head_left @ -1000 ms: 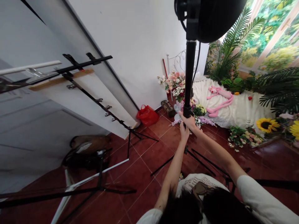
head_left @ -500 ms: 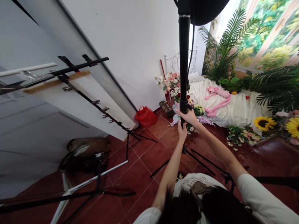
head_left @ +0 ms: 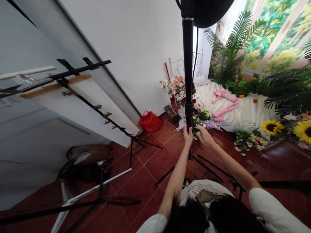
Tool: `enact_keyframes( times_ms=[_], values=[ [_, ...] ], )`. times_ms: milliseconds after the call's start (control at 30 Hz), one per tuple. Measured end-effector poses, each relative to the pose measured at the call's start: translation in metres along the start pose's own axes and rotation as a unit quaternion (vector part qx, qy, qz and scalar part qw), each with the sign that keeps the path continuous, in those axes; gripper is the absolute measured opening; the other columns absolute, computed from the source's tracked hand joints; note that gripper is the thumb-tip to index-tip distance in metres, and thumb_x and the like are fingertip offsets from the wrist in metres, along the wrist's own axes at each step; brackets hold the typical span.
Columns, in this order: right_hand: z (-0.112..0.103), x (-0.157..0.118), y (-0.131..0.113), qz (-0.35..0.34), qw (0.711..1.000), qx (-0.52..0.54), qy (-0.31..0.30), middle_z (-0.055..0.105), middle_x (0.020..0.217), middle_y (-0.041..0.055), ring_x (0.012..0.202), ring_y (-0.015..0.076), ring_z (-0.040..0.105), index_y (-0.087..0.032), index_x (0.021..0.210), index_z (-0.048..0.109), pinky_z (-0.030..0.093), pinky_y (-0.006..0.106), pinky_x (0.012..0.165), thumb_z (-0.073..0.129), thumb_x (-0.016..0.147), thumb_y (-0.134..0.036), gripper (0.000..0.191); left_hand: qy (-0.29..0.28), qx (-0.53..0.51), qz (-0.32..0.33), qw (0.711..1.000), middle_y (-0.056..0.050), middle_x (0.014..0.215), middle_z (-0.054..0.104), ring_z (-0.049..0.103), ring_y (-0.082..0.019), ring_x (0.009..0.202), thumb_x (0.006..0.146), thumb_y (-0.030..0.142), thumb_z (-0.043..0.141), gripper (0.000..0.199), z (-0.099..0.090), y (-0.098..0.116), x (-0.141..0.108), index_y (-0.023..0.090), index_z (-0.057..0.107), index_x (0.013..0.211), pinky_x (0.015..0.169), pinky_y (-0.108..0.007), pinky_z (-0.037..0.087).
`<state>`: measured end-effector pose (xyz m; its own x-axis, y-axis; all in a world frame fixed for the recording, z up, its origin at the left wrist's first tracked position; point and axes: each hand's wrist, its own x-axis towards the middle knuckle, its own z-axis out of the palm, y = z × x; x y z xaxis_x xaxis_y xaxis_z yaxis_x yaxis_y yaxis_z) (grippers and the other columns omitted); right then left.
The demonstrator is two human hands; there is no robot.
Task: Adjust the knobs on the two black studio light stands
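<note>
A black light stand [head_left: 188,68] rises upright in front of me, with a dark rounded lamp head [head_left: 213,13] at its top, partly cut off by the frame. My left hand [head_left: 188,136] is wrapped round the pole below its joint collar. Just right of the pole is my right hand [head_left: 205,136], off the shaft, its fingers slightly bent and apart with nothing seen in them. A thin cable [head_left: 195,55] hangs along the pole. Low down, the stand's legs [head_left: 206,166] spread over the red tiles.
To the left, a black backdrop stand with clips [head_left: 93,105] holds a white board. A red plastic bag [head_left: 151,121] lies by the wall. Beyond the pole are flowers [head_left: 177,85] and a white-covered bed [head_left: 245,113] with a pink plush toy [head_left: 225,100]. Another stand's leg [head_left: 284,185] reaches in from the right.
My right hand has let go of the pole's collar and moved down and slightly right. My left hand stays on the pole. The whole view has shifted slightly.
</note>
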<state>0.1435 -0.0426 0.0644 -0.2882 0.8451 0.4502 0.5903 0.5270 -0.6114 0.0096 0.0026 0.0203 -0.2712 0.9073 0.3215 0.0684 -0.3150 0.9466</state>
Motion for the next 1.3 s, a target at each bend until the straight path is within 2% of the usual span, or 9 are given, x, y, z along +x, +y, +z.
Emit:
enact_keyframes(
  times_ms=[100, 233, 433, 667, 800, 900, 1000, 1167, 1300],
  values=[
    [0.015, -0.018, 0.007, 0.001, 1.000, 0.003, -0.010, 0.038, 0.155, 0.0143, 0.146, 0.0237, 0.033, -0.020, 0.148, 0.038, 0.029, 0.048, 0.120, 0.037, 0.101, -0.038, 0.050, 0.004, -0.006, -0.009, 1.000, -0.008, 0.091, 0.063, 0.062, -0.020, 0.087, 0.085, 0.072, 0.043, 0.054, 0.002, -0.004, 0.001, 0.021, 0.057, 0.094, 0.087, -0.035, 0.051],
    [0.031, -0.018, 0.014, 0.012, 0.999, -0.002, -0.029, 0.034, 0.158, 0.0118, 0.149, 0.0228, 0.026, -0.022, 0.153, 0.031, 0.025, 0.049, 0.121, 0.036, 0.101, -0.036, 0.054, 0.011, -0.004, -0.016, 1.000, -0.010, 0.097, 0.064, 0.063, -0.022, 0.093, 0.085, 0.072, 0.043, 0.056, 0.003, -0.008, 0.001, 0.020, 0.059, 0.098, 0.091, -0.038, 0.050],
    [0.034, -0.002, 0.018, 0.018, 1.000, -0.002, -0.026, 0.036, 0.157, 0.0089, 0.148, 0.0217, 0.029, -0.024, 0.150, 0.038, 0.026, 0.049, 0.120, 0.031, 0.102, -0.035, 0.050, 0.005, -0.004, -0.007, 1.000, -0.009, 0.095, 0.065, 0.062, -0.020, 0.090, 0.085, 0.073, 0.041, 0.057, 0.002, -0.004, 0.001, 0.021, 0.059, 0.100, 0.089, -0.035, 0.050],
    [0.027, 0.016, 0.024, 0.033, 0.999, 0.006, -0.016, 0.054, 0.144, 0.0099, 0.143, 0.0233, 0.039, -0.024, 0.140, 0.050, 0.029, 0.051, 0.117, 0.031, 0.101, -0.036, 0.045, 0.004, 0.000, -0.007, 1.000, -0.009, 0.093, 0.065, 0.062, -0.021, 0.089, 0.084, 0.074, 0.042, 0.057, 0.001, -0.001, 0.001, 0.020, 0.059, 0.094, 0.088, -0.035, 0.050],
    [0.032, 0.032, 0.032, 0.052, 0.997, 0.055, 0.012, 0.064, 0.128, 0.0134, 0.125, 0.0230, 0.056, -0.019, 0.129, 0.058, 0.040, 0.044, 0.109, 0.030, 0.100, -0.039, 0.044, 0.000, 0.009, -0.013, 1.000, -0.011, 0.095, 0.065, 0.063, -0.022, 0.093, 0.086, 0.070, 0.043, 0.056, 0.000, -0.004, 0.000, 0.018, 0.060, 0.098, 0.090, -0.036, 0.050],
    [0.038, 0.039, 0.038, 0.093, 0.989, 0.109, 0.024, 0.067, 0.115, 0.0109, 0.107, 0.0201, 0.063, -0.019, 0.120, 0.059, 0.046, 0.038, 0.099, 0.033, 0.099, -0.042, 0.041, -0.003, 0.011, -0.019, 1.000, -0.011, 0.096, 0.065, 0.063, -0.022, 0.093, 0.086, 0.070, 0.044, 0.056, 0.000, -0.007, 0.000, 0.018, 0.061, 0.099, 0.089, -0.036, 0.050],
    [0.042, 0.043, 0.042, 0.123, 0.977, 0.169, 0.045, 0.066, 0.106, 0.0078, 0.096, 0.0176, 0.064, -0.019, 0.112, 0.058, 0.050, 0.032, 0.089, 0.040, 0.095, -0.047, 0.037, -0.004, 0.015, -0.018, 1.000, -0.009, 0.090, 0.064, 0.062, -0.021, 0.087, 0.085, 0.072, 0.043, 0.056, 0.000, -0.006, 0.001, 0.020, 0.060, 0.095, 0.085, -0.034, 0.050],
    [0.044, 0.053, 0.040, 0.182, 0.960, 0.200, 0.070, 0.057, 0.072, -0.0032, 0.066, 0.0133, 0.057, -0.021, 0.100, 0.056, 0.049, 0.025, 0.065, 0.051, 0.086, -0.054, 0.036, 0.000, 0.020, -0.002, 1.000, -0.007, 0.087, 0.062, 0.060, -0.019, 0.084, 0.085, 0.074, 0.041, 0.057, -0.001, -0.002, 0.001, 0.020, 0.058, 0.092, 0.082, -0.033, 0.050],
    [0.046, 0.065, 0.037, 0.245, 0.943, 0.213, 0.076, 0.060, 0.072, -0.0022, 0.062, 0.0130, 0.057, -0.020, 0.088, 0.056, 0.048, 0.025, 0.061, 0.058, 0.078, -0.047, 0.029, -0.004, 0.015, 0.003, 1.000, -0.008, 0.088, 0.063, 0.060, -0.019, 0.084, 0.086, 0.072, 0.041, 0.056, -0.002, -0.002, 0.000, 0.020, 0.059, 0.093, 0.082, -0.032, 0.050]
  ],
)
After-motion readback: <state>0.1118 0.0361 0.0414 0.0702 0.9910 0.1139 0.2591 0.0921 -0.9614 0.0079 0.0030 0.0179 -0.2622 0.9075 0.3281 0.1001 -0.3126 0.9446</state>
